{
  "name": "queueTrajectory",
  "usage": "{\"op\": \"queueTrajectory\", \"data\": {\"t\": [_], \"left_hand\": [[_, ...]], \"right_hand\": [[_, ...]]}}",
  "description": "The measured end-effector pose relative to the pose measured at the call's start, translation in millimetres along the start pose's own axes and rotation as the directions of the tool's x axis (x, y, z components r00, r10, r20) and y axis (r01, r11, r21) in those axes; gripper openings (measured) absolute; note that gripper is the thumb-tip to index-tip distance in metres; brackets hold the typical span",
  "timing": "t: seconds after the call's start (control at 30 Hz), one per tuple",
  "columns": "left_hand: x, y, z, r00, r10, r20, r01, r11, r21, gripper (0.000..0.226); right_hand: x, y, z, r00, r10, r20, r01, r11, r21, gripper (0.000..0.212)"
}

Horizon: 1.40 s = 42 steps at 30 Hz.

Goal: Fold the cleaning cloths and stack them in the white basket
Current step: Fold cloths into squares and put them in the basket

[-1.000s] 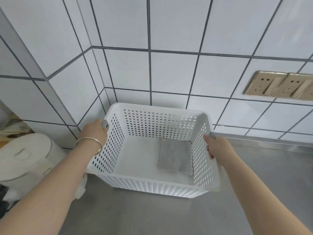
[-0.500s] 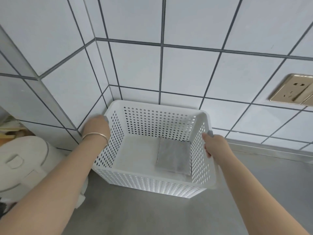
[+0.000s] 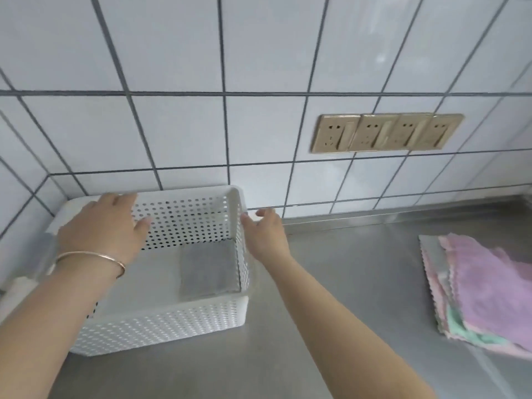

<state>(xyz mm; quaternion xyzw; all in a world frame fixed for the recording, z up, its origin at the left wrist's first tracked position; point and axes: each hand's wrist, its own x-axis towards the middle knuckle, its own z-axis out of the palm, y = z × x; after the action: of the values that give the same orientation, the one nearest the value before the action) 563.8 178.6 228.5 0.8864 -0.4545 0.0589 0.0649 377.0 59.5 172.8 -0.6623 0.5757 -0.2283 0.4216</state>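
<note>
The white perforated basket (image 3: 161, 321) stands on the steel counter in the corner, against the tiled wall. One folded grey cloth (image 3: 208, 270) lies flat in its right half. My left hand (image 3: 103, 228) hovers over the basket's left part with fingers spread and holds nothing. My right hand (image 3: 266, 234) is just outside the right rim, fingers relaxed, its thumb close to the rim. A pile of unfolded cloths (image 3: 486, 286), purple on top with pink and green beneath, lies at the right edge of the view.
Bare steel counter (image 3: 345, 277) stretches between the basket and the cloth pile. A row of gold wall sockets (image 3: 385, 133) sits on the tiles above. A white object (image 3: 17, 286) shows behind my left forearm at the far left.
Both hands have let go of the basket's side rims and opened. The view has swung to the right, bringing the cloth pile and all the sockets into sight.
</note>
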Motion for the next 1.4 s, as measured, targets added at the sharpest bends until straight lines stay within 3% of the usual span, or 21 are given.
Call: {"op": "queueTrajectory", "data": {"t": [0.1,0.2,0.33,0.47,0.53,0.63,0.77,0.83,0.97,1.1,1.23,1.4], "left_hand": [[-28,82,-4,0.963,0.235,-0.132,-0.257,0.949,-0.184,0.037],[-68,161,2,0.871,0.451,-0.193,-0.490,0.824,-0.285,0.024],[-122,264,41,0.774,0.632,-0.034,-0.571,0.674,-0.470,0.028],[-168,357,88,0.649,0.750,0.129,-0.595,0.605,-0.529,0.025],[-185,404,109,0.618,0.771,0.153,-0.605,0.591,-0.533,0.025],[-201,466,140,0.608,0.770,0.194,-0.619,0.613,-0.492,0.025],[-218,534,184,0.589,0.781,0.206,-0.658,0.612,-0.440,0.021],[-222,560,204,0.572,0.801,0.175,-0.689,0.585,-0.427,0.017],[-225,589,227,0.509,0.849,0.141,-0.799,0.527,-0.290,0.026],[-226,597,238,0.503,0.849,0.162,-0.815,0.528,-0.238,0.028],[-223,595,244,0.471,0.872,0.130,-0.833,0.489,-0.260,0.009],[-211,593,249,0.549,0.835,0.043,-0.766,0.522,-0.375,0.022]], "right_hand": [[-29,31,-40,0.986,-0.133,-0.100,0.126,0.989,-0.076,0.035],[-50,87,-84,0.982,-0.129,-0.137,0.095,0.969,-0.230,0.031],[-78,182,-162,0.974,0.031,-0.223,-0.096,0.953,-0.289,0.027],[-102,269,-232,0.936,0.208,-0.284,-0.278,0.932,-0.231,0.027],[-106,313,-268,0.914,0.272,-0.300,-0.327,0.933,-0.150,0.029],[-99,366,-313,0.895,0.263,-0.361,-0.347,0.918,-0.192,0.029],[-70,415,-354,0.898,0.094,-0.429,-0.263,0.898,-0.353,0.029],[-54,432,-361,0.925,0.003,-0.380,-0.176,0.891,-0.420,0.028],[-35,459,-359,0.970,-0.087,-0.226,-0.051,0.838,-0.543,0.034],[-28,470,-359,0.977,-0.136,-0.167,0.009,0.802,-0.597,0.027],[-28,478,-363,0.949,-0.254,-0.185,0.091,0.785,-0.612,0.028],[-25,476,-366,0.948,-0.262,-0.178,0.094,0.768,-0.634,0.027]]}}
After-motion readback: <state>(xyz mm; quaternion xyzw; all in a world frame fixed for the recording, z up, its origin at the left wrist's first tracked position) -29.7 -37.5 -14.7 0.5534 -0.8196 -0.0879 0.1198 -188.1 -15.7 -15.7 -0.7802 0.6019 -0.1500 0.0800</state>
